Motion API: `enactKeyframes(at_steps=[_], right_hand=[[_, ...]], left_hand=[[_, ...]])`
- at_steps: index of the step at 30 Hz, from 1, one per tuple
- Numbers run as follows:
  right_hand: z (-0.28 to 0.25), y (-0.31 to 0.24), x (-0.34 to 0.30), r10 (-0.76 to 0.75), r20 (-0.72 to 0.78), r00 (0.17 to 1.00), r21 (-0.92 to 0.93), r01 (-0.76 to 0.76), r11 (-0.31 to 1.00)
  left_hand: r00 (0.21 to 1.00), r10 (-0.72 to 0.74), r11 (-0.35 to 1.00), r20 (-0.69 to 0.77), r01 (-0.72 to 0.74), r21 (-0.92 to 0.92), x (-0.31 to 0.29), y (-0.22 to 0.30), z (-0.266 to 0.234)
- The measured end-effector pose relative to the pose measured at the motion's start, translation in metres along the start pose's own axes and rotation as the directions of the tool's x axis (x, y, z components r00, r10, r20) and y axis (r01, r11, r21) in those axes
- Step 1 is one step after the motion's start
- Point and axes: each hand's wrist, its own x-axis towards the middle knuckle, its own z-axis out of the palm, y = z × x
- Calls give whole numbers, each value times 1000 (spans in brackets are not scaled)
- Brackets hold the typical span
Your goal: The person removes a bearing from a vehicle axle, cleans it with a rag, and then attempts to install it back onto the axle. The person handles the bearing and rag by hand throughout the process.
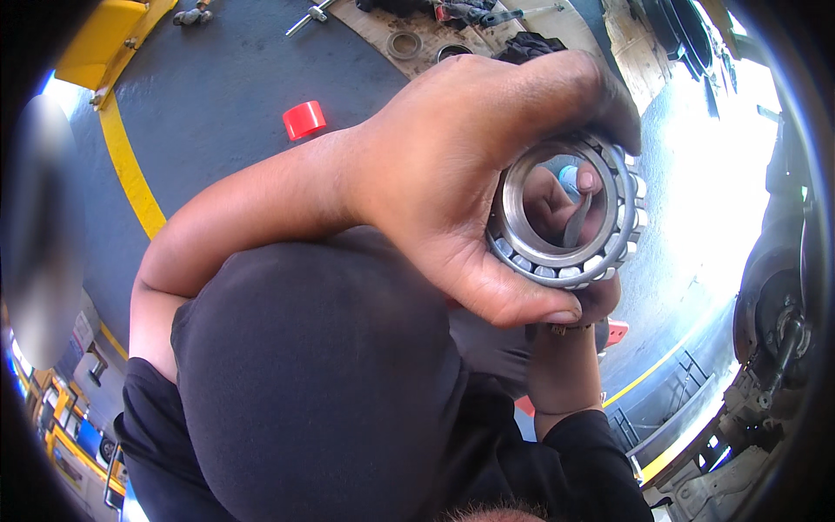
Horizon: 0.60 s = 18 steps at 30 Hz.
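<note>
My left hand point(444, 174) is raised close in front of me. Its thumb and fingers curl round the outer edge of a tapered roller bearing point(522, 217), a steel inner ring with rollers in a cage. Behind the bearing is my right hand point(600, 300), seen partly through the bore and partly below the rim. Its fingers look bent around something with a thin dark metallic part point(574, 228). Something light blue point(570, 178) also shows through the bore. The bearing hides most of the right hand, so what it grips is unclear.
A red cylindrical piece point(303, 120) lies on the grey floor point(235, 78). Farther off, stained cardboard point(370, 19) bears a metal ring point(404, 45) and tools. A T-shaped bar point(310, 16) lies beside it. A yellow steel frame point(104, 43) stands far left; vehicle parts point(783, 339) are at right.
</note>
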Motion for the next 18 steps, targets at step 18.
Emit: enactKeyframes(at_steps=[18], right_hand=[[-7,21,-1,108,29,994,-77,-105,991]], left_hand=[[772,-597,753,218,633,-179,-3,8,-29]])
